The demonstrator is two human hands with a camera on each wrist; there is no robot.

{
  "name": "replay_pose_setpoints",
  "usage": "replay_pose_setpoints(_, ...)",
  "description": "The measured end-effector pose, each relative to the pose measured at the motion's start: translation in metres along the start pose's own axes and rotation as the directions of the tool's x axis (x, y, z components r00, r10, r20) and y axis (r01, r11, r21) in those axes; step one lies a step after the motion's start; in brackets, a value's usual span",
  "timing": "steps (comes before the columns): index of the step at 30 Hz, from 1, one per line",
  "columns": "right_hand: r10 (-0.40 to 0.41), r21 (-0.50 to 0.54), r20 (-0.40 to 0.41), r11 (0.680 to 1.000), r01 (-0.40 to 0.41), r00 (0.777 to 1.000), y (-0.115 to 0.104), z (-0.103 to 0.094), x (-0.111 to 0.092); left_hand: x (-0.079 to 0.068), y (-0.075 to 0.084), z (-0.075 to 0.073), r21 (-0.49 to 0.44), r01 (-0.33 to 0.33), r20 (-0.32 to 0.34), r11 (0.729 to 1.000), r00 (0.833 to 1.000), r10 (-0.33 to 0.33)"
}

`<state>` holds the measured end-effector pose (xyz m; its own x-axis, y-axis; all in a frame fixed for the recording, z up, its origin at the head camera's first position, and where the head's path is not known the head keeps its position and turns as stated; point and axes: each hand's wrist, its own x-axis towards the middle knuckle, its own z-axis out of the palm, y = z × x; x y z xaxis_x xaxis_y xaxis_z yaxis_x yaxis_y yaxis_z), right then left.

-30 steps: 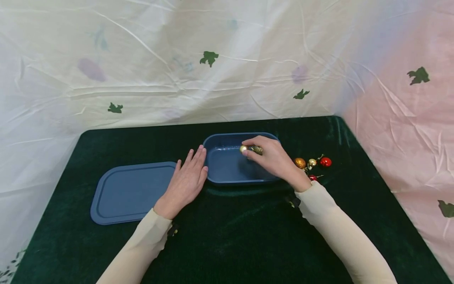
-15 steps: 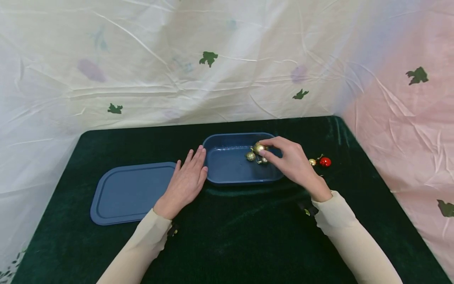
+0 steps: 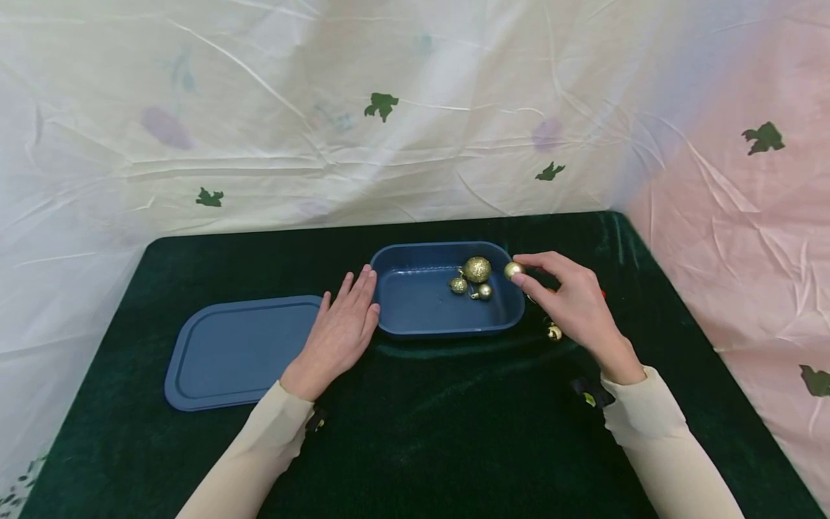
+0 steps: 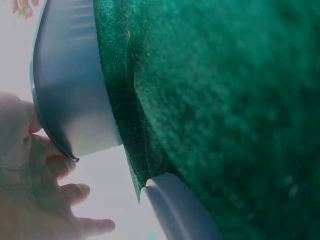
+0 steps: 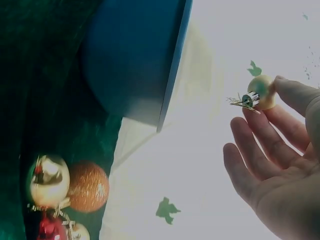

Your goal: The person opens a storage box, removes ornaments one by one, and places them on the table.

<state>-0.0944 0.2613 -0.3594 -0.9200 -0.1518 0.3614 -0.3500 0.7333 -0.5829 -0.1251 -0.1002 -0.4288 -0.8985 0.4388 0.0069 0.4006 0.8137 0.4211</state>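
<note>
My right hand (image 3: 573, 299) pinches a small smooth gold Christmas bauble (image 3: 514, 270) between thumb and fingertips, at the right rim of a blue box (image 3: 447, 333). In the right wrist view the bauble's silver cap and gold string show, and the other fingers are spread below it. Inside the box, toward its right side, lie a larger glittery gold bauble (image 3: 478, 269), a small glittery one (image 3: 458, 285) and a small smooth one (image 3: 485, 291). My left hand (image 3: 340, 328) lies with straight fingers against the box's left rim.
A blue lid (image 3: 243, 357) lies left of the box on the dark green cloth (image 3: 428, 432). Right of the box, partly behind my right hand, sit loose baubles: shiny gold (image 5: 49, 181), orange glitter (image 5: 89, 187), red (image 5: 51, 227) and small gold (image 5: 79, 233).
My right hand has moved right from over the box to its right rim, holding the smooth gold bauble. The baubles in the box have come into view. My left hand has stayed still.
</note>
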Motion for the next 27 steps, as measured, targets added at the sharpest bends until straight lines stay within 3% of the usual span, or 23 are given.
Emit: replay_pose_setpoints(27,0.105,-0.047,-0.127,0.993,-0.112,0.986,0.025,-0.041,-0.035,0.0,-0.001,0.0,-0.012,-0.009,-0.004,1.0,1.0,0.009)
